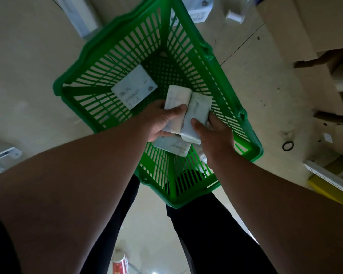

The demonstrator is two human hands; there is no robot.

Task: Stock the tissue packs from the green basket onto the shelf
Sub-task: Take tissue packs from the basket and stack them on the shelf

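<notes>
From the head camera, looking straight down, a green slatted plastic basket (139, 56) sits on the pale tiled floor (28, 66) in front of the person's dark trouser legs. Both bare arms reach into it: the left hand (162, 121) is closed around a white plastic-wrapped tissue pack (176, 97), and the right hand (212, 135) grips a second white pack (196, 113) touching the first. Another flat pack (172, 146) lies just beneath the hands, and one more white pack with printed text (134, 86) rests on the basket floor toward the far-left wall. The step in hand looks like the pick-up — gathering packs, none yet stocked. No shelf is in view, so the next move likely calls for lifting both packs clear of the rim and turning toward the shelf — keeping the grip firm, since the wrap looks slippery.
</notes>
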